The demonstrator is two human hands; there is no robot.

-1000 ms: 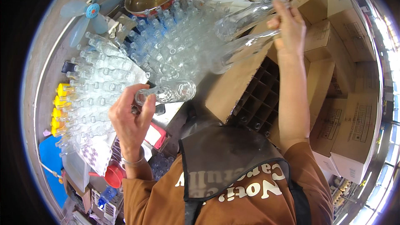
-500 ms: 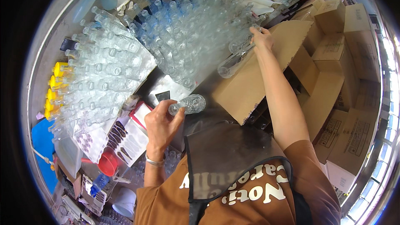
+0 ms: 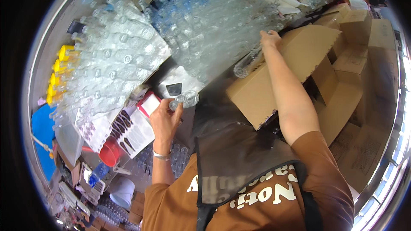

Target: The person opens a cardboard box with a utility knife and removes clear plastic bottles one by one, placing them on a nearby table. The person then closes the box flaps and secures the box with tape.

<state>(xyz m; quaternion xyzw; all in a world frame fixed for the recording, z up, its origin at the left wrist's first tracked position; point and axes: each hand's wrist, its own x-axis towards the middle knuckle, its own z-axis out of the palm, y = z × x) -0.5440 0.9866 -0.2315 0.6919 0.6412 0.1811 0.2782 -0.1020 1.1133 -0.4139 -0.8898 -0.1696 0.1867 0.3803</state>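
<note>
My left hand [image 3: 166,115] is closed around one end of a clear glass bottle [image 3: 188,99], which lies sideways in front of my apron. Farther off, my right hand [image 3: 270,39] is bent over the neck end of another clear glass bottle [image 3: 247,65], its fingers partly hidden. That bottle slants down toward me beside the flap of an open cardboard box [image 3: 252,98]. Just left of it, a dense crowd of clear glass bottles [image 3: 214,34] stands on the worktop. Dark dividers show inside the box, below my right forearm.
More glass bottles [image 3: 115,55] stand at the left, by yellow caps [image 3: 58,75]. Cardboard cartons [image 3: 376,85] are stacked at the right. A red scoop-like container [image 3: 108,153], a white sheet with dark strips [image 3: 137,134] and a white bucket [image 3: 123,191] are at the lower left.
The view has shifted a little. The left-hand bottle has turned and come nearer its fingers. A second bottle beside my right hand is no longer distinct; the slanting one is still under it.
</note>
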